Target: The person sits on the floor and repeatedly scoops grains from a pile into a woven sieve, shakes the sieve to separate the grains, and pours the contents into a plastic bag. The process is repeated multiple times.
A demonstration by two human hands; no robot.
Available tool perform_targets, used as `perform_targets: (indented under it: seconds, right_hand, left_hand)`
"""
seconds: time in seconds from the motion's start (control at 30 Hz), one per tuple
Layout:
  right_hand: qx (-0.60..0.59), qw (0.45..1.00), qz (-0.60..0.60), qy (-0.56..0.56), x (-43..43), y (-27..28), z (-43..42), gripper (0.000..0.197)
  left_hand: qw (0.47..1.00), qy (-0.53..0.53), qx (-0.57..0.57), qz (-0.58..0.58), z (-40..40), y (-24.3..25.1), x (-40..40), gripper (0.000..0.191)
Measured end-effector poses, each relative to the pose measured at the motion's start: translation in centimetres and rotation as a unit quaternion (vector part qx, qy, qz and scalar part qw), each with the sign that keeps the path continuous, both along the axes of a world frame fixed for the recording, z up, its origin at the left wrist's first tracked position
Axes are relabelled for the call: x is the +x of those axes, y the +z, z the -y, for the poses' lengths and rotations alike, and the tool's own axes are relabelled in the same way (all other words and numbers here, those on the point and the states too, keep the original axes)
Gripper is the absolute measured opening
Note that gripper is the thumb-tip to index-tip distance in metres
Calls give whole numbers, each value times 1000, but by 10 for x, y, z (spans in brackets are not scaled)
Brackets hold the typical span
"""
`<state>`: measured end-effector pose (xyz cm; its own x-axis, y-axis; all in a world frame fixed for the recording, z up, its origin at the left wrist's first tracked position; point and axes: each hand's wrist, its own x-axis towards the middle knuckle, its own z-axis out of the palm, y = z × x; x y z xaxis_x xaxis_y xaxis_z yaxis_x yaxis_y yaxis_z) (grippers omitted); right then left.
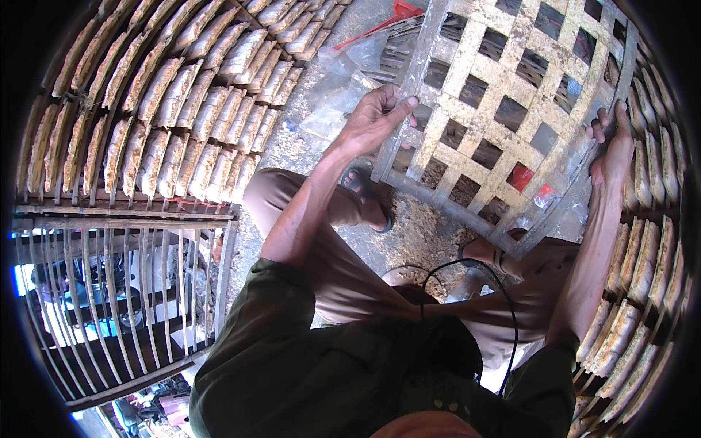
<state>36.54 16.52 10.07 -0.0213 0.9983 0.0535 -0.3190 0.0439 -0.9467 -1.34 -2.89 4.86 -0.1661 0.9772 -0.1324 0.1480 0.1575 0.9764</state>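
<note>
Before me, both hands hold a framed lattice panel of woven flat strips [493, 82], its pale strips crossing with square gaps between them. My left hand [380, 117] grips the grey side rail, thumb on top and fingers partly hidden behind. At the opposite rail, my right hand [612, 137] has its fingers curled round the edge, some of them hidden. The panel is tilted, its lower corner above the floor near my right foot. Brown flecks and stains mark the strips.
Slatted racks with rows of whitish-brown slabs [159, 159] stand at left, and more slabs [619, 339] at right. A slatted frame [131, 295] lies lower left. Plastic sheeting [334, 109] and a red item [405, 11] lie beyond. Crumbs litter the concrete floor [411, 219]. A black cable [512, 306] crosses my lap.
</note>
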Motion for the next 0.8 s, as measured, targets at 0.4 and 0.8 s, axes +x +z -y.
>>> perform_targets:
  seconds: [0.4,0.8]
  right_hand:
    - [20,998,2,-64,11,4,-8,38]
    - [10,999,-4,-51,10,5,-2,37]
  left_hand:
    - [992,-105,72,25,4,-20,-9,40]
    - [991,-10,13,-129,2,-4,4,20]
